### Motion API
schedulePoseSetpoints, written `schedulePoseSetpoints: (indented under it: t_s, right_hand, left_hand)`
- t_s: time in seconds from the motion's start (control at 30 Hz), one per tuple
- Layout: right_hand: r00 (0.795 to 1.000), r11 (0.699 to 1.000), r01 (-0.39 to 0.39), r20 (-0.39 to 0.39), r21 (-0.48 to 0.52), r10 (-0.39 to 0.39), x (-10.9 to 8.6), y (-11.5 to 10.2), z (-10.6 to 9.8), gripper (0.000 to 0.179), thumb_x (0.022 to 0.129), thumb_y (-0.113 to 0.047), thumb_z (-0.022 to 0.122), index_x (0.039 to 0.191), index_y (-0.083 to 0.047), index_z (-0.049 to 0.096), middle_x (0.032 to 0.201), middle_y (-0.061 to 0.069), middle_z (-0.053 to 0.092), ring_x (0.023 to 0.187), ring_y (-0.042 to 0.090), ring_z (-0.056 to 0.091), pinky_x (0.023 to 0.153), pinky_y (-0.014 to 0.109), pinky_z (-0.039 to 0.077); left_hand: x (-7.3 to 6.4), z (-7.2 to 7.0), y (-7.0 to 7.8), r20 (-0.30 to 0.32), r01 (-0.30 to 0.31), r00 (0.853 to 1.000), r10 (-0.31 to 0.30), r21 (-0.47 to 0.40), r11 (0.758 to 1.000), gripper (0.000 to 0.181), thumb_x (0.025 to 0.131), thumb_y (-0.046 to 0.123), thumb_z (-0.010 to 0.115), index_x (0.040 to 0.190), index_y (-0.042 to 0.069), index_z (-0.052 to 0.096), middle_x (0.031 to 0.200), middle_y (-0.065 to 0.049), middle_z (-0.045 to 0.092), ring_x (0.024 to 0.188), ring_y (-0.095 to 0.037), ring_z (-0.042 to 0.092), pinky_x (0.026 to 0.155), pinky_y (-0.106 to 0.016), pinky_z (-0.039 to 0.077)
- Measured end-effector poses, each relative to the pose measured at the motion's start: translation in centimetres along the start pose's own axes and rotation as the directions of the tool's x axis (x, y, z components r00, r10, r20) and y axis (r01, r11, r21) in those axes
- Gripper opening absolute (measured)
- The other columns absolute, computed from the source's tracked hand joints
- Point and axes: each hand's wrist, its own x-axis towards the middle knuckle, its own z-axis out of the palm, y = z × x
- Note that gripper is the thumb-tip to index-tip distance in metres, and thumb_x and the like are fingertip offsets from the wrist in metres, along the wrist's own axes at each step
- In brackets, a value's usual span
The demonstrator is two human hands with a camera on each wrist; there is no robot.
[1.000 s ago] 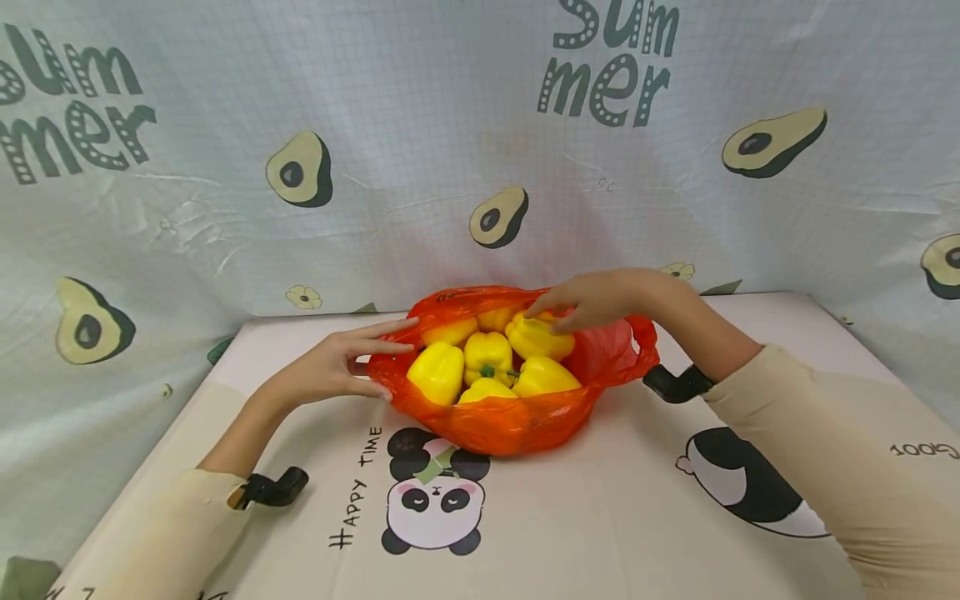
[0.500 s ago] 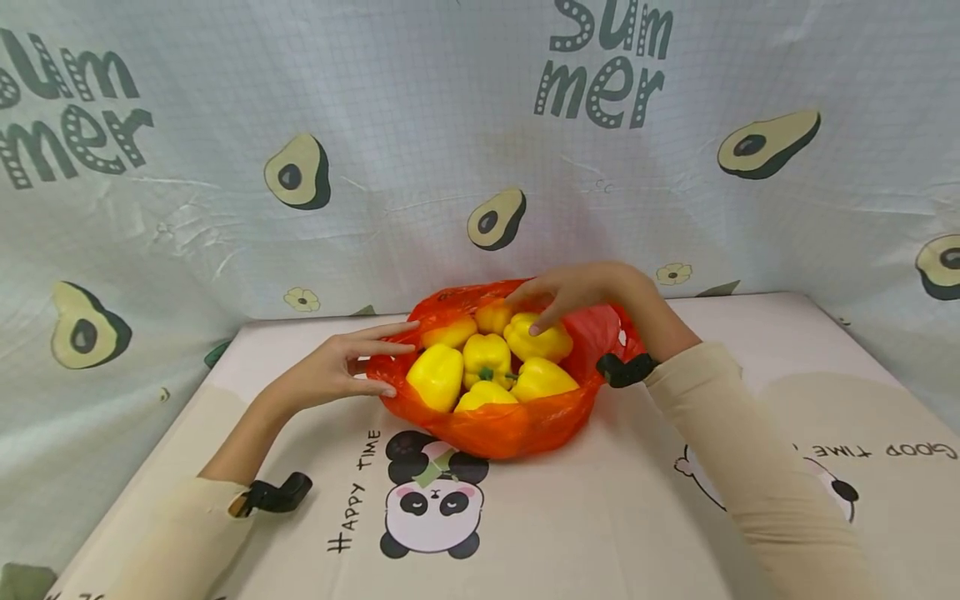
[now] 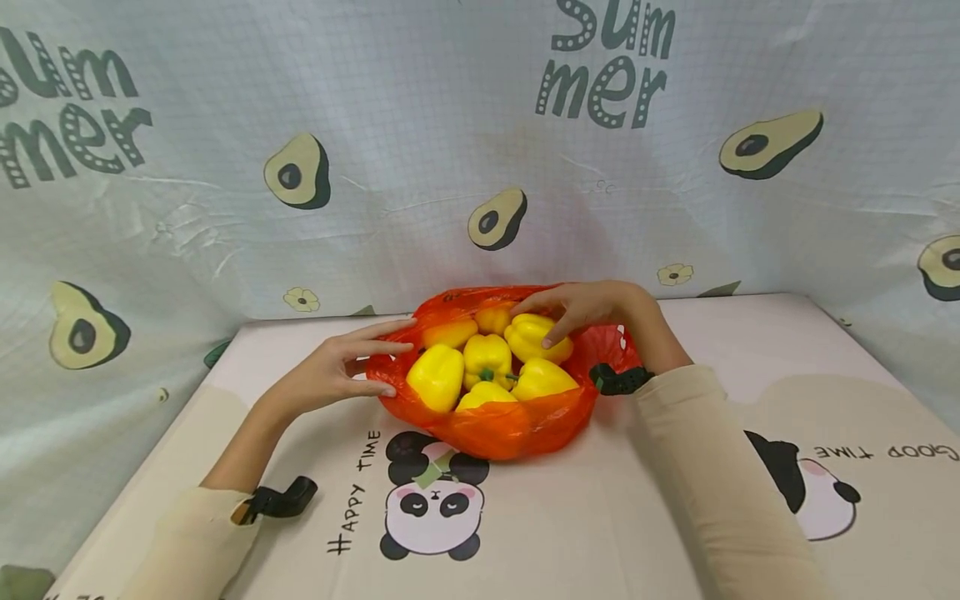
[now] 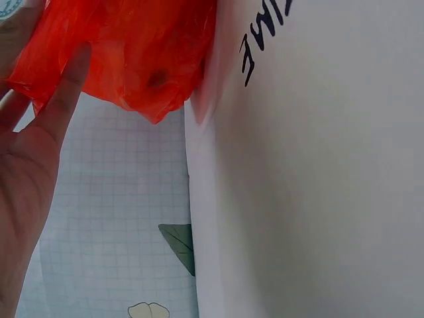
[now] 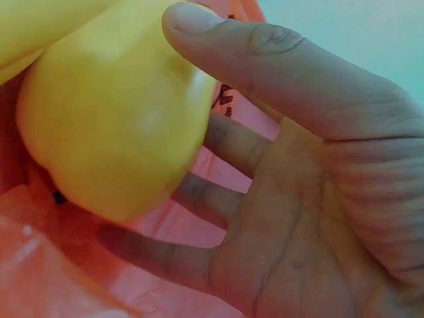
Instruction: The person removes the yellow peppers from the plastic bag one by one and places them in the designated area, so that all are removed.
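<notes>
A red plastic bag (image 3: 495, 433) lies on its base with its mouth facing up, holding several yellow bell peppers (image 3: 437, 377). My left hand (image 3: 337, 364) holds the bag's left rim, its fingers and thumb spread along the edge. In the left wrist view, the bag's film (image 4: 152, 59) runs between the digits of that hand (image 4: 33, 159). My right hand (image 3: 592, 310) reaches into the bag at the back right. Its thumb lies on a bell pepper (image 5: 119, 112) while the other fingers go round behind it, partly hidden, in the right wrist view.
The table (image 3: 570, 517) is covered with a pale cloth printed with pandas and lettering. Behind the bag hangs a light curtain (image 3: 405, 167) with avocado prints, close to the table's back edge. A black wrist mount (image 3: 285, 497) sits on each sleeve cuff.
My right hand has moved left and inward, then down onto the bell pepper at the back right; its forearm swung left too. My left hand stays at the bag's rim.
</notes>
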Motion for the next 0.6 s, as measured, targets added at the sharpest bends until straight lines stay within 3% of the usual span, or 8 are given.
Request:
schedulePoseSetpoints:
  t_s: [0.37, 0.6]
  right_hand:
    - [0.998, 0.998, 0.050, -0.038, -0.043, -0.051, -0.04, 0.56, 0.46, 0.069, 0.090, -0.018, 0.076, 0.152, -0.021, 0.048, 0.158, 0.008, 0.037, 0.143, 0.031, 0.032, 0.118, 0.051, 0.032]
    - [0.997, 0.992, 0.058, -0.050, -0.116, -0.064, -0.17, 0.36, 0.47, 0.067, 0.090, -0.020, 0.077, 0.151, -0.024, 0.050, 0.157, 0.006, 0.041, 0.141, 0.029, 0.036, 0.117, 0.050, 0.035]
  left_hand:
    - [0.01, -0.11, 0.04, 0.001, -0.017, 1.000, 0.017, 0.032, 0.999, 0.056, 0.084, 0.011, 0.083, 0.137, 0.009, 0.065, 0.159, -0.005, 0.042, 0.146, -0.031, 0.039, 0.099, -0.024, 0.050]
    - [-0.14, -0.05, 0.07, 0.011, -0.011, 1.000, 0.011, 0.029, 1.000, 0.056, 0.085, 0.012, 0.083, 0.137, 0.008, 0.065, 0.159, -0.004, 0.043, 0.146, -0.030, 0.039, 0.101, -0.024, 0.050]
